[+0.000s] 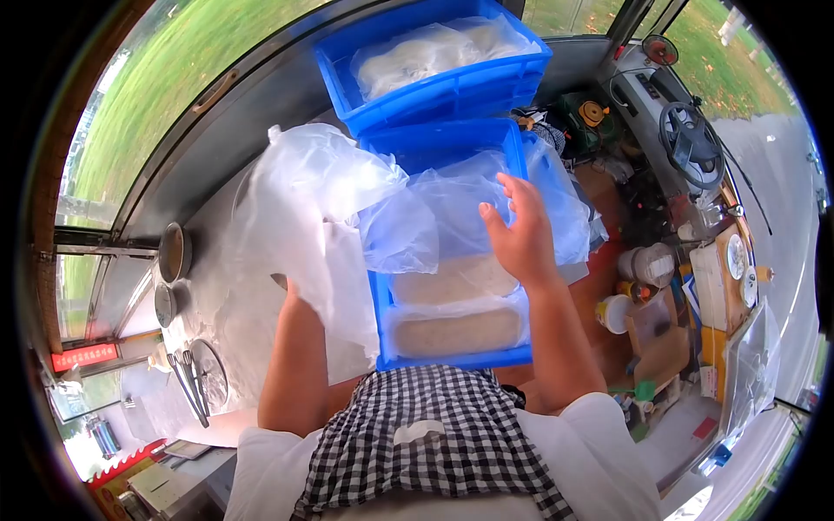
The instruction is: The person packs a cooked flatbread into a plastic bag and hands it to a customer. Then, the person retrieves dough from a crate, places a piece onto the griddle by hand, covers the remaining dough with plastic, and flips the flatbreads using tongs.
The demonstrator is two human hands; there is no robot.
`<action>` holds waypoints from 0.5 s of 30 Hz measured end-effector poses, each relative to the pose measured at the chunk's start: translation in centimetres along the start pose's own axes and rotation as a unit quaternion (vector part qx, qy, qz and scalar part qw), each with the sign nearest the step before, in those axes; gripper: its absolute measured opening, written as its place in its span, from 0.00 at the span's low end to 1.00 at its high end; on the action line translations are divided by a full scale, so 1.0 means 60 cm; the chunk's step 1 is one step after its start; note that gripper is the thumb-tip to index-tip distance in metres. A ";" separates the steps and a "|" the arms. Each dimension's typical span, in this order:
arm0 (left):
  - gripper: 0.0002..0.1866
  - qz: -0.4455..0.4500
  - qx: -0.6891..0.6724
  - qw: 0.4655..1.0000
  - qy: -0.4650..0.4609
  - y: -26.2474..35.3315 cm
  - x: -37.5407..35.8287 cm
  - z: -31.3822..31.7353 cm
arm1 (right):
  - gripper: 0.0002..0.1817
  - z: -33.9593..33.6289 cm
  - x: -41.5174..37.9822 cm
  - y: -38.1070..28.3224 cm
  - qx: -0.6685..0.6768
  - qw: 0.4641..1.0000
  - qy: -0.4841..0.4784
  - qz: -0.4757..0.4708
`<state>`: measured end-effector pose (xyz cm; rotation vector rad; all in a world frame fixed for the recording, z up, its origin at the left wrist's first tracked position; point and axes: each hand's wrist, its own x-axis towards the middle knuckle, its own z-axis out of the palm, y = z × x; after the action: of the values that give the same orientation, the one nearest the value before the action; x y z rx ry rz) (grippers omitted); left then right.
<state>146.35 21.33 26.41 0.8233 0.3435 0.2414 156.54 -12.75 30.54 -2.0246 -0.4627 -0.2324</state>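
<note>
A blue crate (380, 326) stands in front of me, with thin plastic film (460, 204) over its far part. Two pale slabs lie in its near part, the closest one (456, 333) beside the crate's near wall. My right hand (519, 227) is over the crate's right side, fingers apart and raised, holding nothing visible. White plastic sheeting (317, 187) hangs left of the crate and hides my left hand; only that forearm shows, with a dark pointed tip beside it.
A second blue crate (434, 108) with plastic-wrapped pale contents stands behind. Round pans (175, 252) and brushes (193, 386) lie on the left worktop (252, 347). At right are a steering wheel (691, 146), a white tub (613, 313) and cardboard boxes.
</note>
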 end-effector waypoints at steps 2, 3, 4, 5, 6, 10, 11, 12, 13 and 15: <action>0.15 0.015 0.113 0.993 0.032 0.001 -0.018 0.013 | 0.25 0.010 0.018 0.007 -0.028 0.999 -0.012 -0.016; 0.15 0.019 0.179 0.983 0.047 0.006 -0.026 0.031 | 0.24 0.016 0.026 0.012 -0.042 0.999 -0.016 -0.024; 0.15 0.021 0.242 0.968 0.058 0.013 -0.037 0.057 | 0.24 0.022 0.037 0.018 -0.058 0.998 -0.025 -0.019; 0.17 0.012 0.324 0.943 0.075 0.020 -0.047 0.098 | 0.24 0.028 0.046 0.025 -0.074 0.997 -0.033 -0.013; 0.19 0.031 0.291 0.953 0.082 0.018 -0.048 0.109 | 0.24 0.034 0.056 0.033 -0.092 0.995 -0.040 -0.007; 0.20 -0.001 0.396 0.915 0.072 0.019 -0.055 0.096 | 0.21 0.067 0.096 0.089 -0.172 0.980 -0.090 0.044; 0.20 -0.003 0.440 0.897 0.052 0.022 -0.059 0.103 | 0.21 0.075 0.108 0.097 -0.187 0.975 -0.105 0.052; 0.20 -0.005 0.483 0.875 0.032 0.026 -0.064 0.112 | 0.20 0.083 0.117 0.104 -0.201 0.970 -0.122 0.060; 0.20 -0.006 0.524 0.851 0.012 0.028 -0.067 0.117 | 0.19 0.092 0.126 0.112 -0.225 0.962 -0.139 0.066; 0.20 -0.040 0.548 0.835 -0.002 0.023 -0.069 0.111 | 0.16 0.105 0.140 0.118 -0.273 0.943 -0.173 0.077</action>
<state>145.02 16.34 32.50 1.9438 0.5159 -0.0726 166.95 -8.32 24.79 -2.6531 -0.4886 0.1117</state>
